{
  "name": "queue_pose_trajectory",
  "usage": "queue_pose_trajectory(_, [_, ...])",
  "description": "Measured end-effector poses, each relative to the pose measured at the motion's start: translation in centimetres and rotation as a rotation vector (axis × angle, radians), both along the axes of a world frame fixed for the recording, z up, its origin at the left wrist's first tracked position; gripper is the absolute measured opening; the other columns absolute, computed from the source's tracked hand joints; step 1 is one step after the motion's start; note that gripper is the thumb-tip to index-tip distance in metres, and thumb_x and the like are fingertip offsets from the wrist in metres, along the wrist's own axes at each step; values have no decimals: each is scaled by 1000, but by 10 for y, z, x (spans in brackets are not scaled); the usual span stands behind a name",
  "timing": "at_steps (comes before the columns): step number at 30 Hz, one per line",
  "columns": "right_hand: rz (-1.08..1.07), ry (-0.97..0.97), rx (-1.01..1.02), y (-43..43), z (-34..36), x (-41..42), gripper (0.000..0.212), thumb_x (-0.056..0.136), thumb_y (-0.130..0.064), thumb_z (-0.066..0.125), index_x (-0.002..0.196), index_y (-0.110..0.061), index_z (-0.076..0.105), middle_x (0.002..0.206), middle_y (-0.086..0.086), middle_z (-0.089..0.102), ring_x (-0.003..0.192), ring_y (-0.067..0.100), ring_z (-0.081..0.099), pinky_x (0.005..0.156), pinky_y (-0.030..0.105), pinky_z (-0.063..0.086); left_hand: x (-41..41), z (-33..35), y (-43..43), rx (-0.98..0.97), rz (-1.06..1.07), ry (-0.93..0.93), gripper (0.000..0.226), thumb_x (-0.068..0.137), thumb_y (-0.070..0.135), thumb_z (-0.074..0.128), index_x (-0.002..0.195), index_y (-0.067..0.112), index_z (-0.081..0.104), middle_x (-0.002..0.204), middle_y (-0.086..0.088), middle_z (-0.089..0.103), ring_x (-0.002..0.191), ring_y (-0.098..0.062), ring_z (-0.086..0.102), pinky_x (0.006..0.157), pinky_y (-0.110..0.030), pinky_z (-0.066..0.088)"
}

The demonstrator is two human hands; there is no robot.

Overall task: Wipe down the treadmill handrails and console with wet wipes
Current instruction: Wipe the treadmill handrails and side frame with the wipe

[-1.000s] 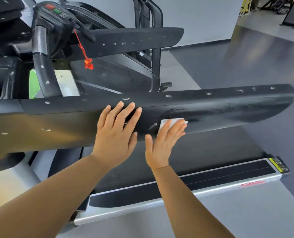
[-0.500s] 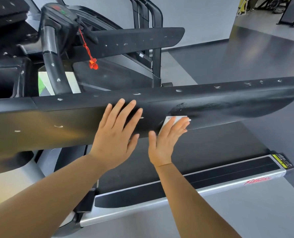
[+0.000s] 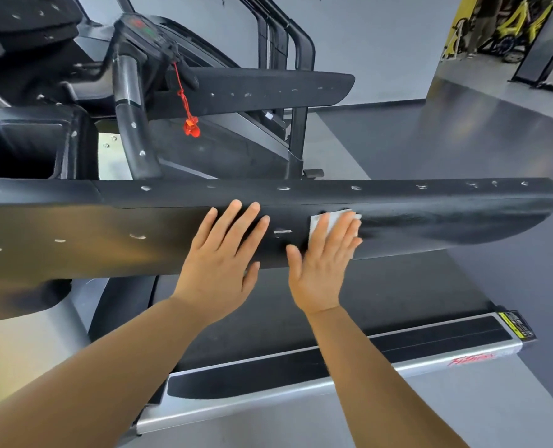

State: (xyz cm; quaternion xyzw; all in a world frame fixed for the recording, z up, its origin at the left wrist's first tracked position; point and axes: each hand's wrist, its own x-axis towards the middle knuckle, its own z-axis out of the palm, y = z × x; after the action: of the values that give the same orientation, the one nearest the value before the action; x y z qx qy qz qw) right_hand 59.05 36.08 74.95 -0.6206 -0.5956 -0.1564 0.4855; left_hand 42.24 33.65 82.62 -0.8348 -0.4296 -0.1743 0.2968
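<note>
Handrail-wiping step: right hand (image 3: pixel 323 266), fingers straight, pressing white wet wipe (image 3: pixel 315 223) on side of long black padded handrail (image 3: pixel 430 221); left hand (image 3: pixel 220 263) flat beside. Next likely needs steady pressure along rail.

two hands (image 3: pixel 218 270) (image 3: pixel 323 268), one white wipe (image 3: pixel 334 216), two black handrails (image 3: pixel 430 215) (image 3: pixel 262 88), one console (image 3: pixel 146 30), one red clip (image 3: pixel 191 127)
</note>
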Motion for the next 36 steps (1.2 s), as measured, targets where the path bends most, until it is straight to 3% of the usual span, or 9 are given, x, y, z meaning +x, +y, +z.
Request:
queue_pose_trajectory(3, [-102,100,-13,2,1,35,67,101,-51,15,148,-3,5,147,42,8,138,51,1,111,63,10,-2,2,0,-12,5,22,57,88,32,40,140,9,46,148,-13,37,136,-33,31,112,-50,23])
queue_pose_trajectory(7, [-121,398,-51,1,21,25,79,99,-55,12,147,7,3,149,39,-5,140,50,-8,112,62,3,-1,3,-1,-34,30,28,57,88,33,39,140,10,47,147,-12,40,136,-31,31,112,-49,23])
queue_pose_trajectory(12, [74,-12,-99,-15,16,-27,65,101,-51,11,149,-6,6,153,26,-4,143,31,-20,115,46,-8,-3,7,-1,-46,3,13,55,88,32,39,138,10,49,146,-12,43,134,-30,34,111,-48,26])
queue_pose_trajectory(15, [50,-113,-98,-14,15,0,61,102,-50,7,150,-13,7,154,23,3,145,31,-10,114,51,2,-4,10,-3,-66,-2,18,55,88,32,39,137,11,51,145,-11,45,134,-29,35,110,-46,26])
queue_pose_trajectory(17, [-57,43,-89,-10,20,24,65,102,-49,6,150,-6,10,153,29,7,142,41,1,110,63,15,-4,12,-5,-85,4,20,56,87,33,39,137,10,51,145,-10,45,133,-28,35,110,-45,26])
queue_pose_trajectory(21, [-78,360,-98,-4,34,14,71,99,-56,9,147,-4,-4,151,33,-5,140,47,-6,111,65,6,-4,18,-6,-101,15,-8,57,86,33,39,136,9,53,143,-9,48,132,-27,36,110,-43,26])
queue_pose_trajectory(30, [97,-243,-40,-7,8,-5,60,102,-51,10,152,-20,-5,157,11,-21,145,31,-17,114,48,-8,-9,20,-10,-61,15,-102,53,83,25,43,133,8,53,139,-11,48,132,-31,38,112,-47,25])
queue_pose_trajectory(33, [8,-84,-22,-3,6,30,55,102,-48,11,149,-20,3,153,25,-5,141,40,-4,110,56,0,-16,20,-6,-24,46,-102,53,84,25,43,134,9,51,139,-12,44,130,-33,38,113,-49,24])
queue_pose_trajectory(36, [-18,152,-14,1,14,38,60,102,-50,11,151,-24,-12,151,25,-5,144,34,-14,114,47,-12,-19,14,-3,-28,70,-90,57,84,26,44,138,10,45,142,-13,40,132,-35,36,114,-49,21])
